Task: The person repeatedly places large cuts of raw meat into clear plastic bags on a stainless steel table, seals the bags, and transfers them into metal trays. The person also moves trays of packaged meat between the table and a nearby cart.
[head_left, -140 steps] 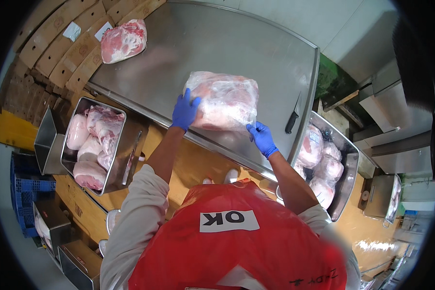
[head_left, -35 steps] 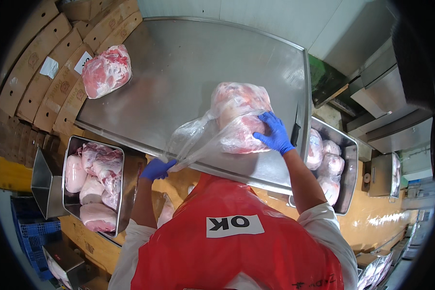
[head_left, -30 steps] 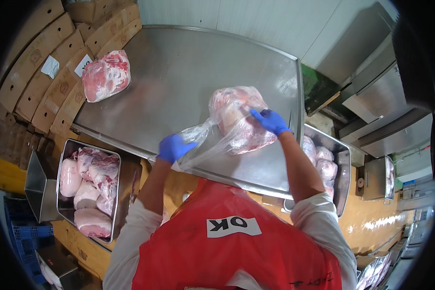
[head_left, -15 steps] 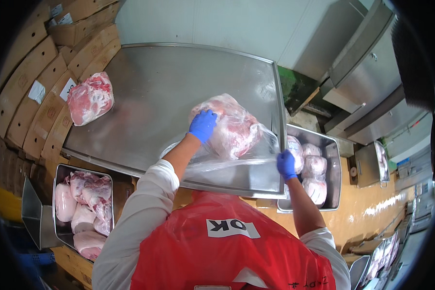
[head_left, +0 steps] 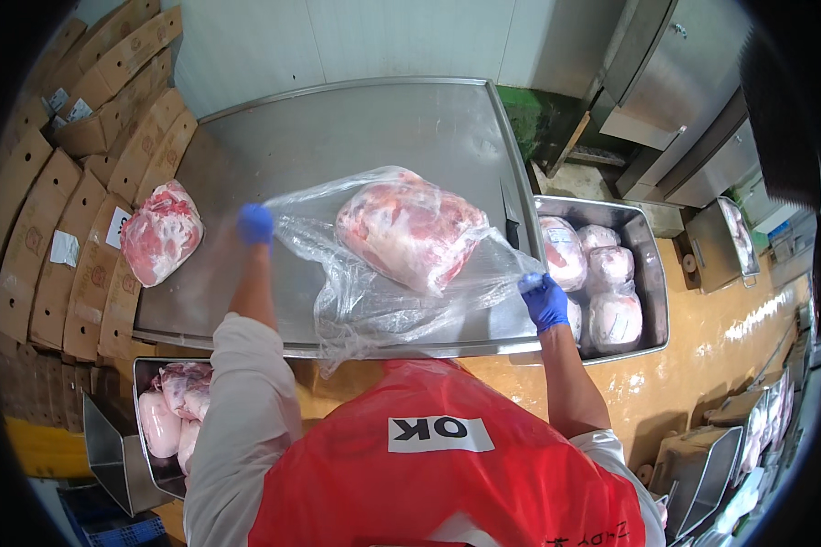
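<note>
A large cut of raw meat [head_left: 409,228] rests on the steel table, partly covered by clear plastic wrap [head_left: 356,305]. My left hand [head_left: 256,224], in a blue glove, is closed on the far left corner of the wrap, which stretches from it to the meat; motion blurs it slightly. In my right hand [head_left: 545,303], also gloved in blue, the wrap's right end is bunched between the fingers, near the table's right edge. Loose plastic hangs over the front edge. A knife [head_left: 510,221] with a dark handle lies to the right of the meat.
Another piece of meat [head_left: 162,234] sits at the table's left edge, beside stacked cardboard boxes [head_left: 55,246]. Wrapped pieces fill a steel bin [head_left: 652,264] at the right. Below left, a second bin [head_left: 143,401] holds meat.
My left hand has left the meat and moved left, drawing the wrap out with it. The wrap is now spread wide, and the knife has come into view. My right hand keeps its grip.
</note>
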A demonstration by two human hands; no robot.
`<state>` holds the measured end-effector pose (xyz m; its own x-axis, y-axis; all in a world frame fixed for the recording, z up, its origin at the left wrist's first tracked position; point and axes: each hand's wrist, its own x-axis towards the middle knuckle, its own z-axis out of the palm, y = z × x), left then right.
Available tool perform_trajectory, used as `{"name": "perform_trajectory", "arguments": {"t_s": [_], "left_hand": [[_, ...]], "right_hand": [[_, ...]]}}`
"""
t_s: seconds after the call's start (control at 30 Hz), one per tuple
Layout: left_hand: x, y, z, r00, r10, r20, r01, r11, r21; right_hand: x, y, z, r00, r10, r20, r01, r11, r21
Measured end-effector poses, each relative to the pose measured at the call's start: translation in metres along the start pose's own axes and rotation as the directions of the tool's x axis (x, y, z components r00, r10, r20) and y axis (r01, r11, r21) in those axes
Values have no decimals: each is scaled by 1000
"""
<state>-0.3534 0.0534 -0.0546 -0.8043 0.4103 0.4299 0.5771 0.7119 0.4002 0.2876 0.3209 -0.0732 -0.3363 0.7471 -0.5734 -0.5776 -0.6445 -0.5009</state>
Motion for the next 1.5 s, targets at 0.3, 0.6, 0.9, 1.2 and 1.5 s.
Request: {"name": "perform_trajectory", "arguments": {"t_s": [0.3, 0.6, 0.9, 1.2, 1.5], "left_hand": [[-236, -92, 38, 619, -596, 512, 721, 172, -671], [-293, 148, 48, 762, 63, 645, 529, 516, -674], [-296, 173, 20, 500, 93, 861, 844, 173, -508], [-111, 247, -43, 788, 98, 608, 616, -94, -782], [-231, 153, -99, 650, 60, 758, 695, 357, -624]], "right_hand": [[1, 31, -14, 1000, 18, -9, -20, 799, -600], [49, 94, 20, 897, 348, 273, 194, 246, -950], [4, 106, 52, 954, 299, 36, -109, 455, -884], [10, 0, 189, 916, -40, 399, 295, 740, -604], [-38, -21, 85, 878, -224, 424, 478, 344, -808]]}}
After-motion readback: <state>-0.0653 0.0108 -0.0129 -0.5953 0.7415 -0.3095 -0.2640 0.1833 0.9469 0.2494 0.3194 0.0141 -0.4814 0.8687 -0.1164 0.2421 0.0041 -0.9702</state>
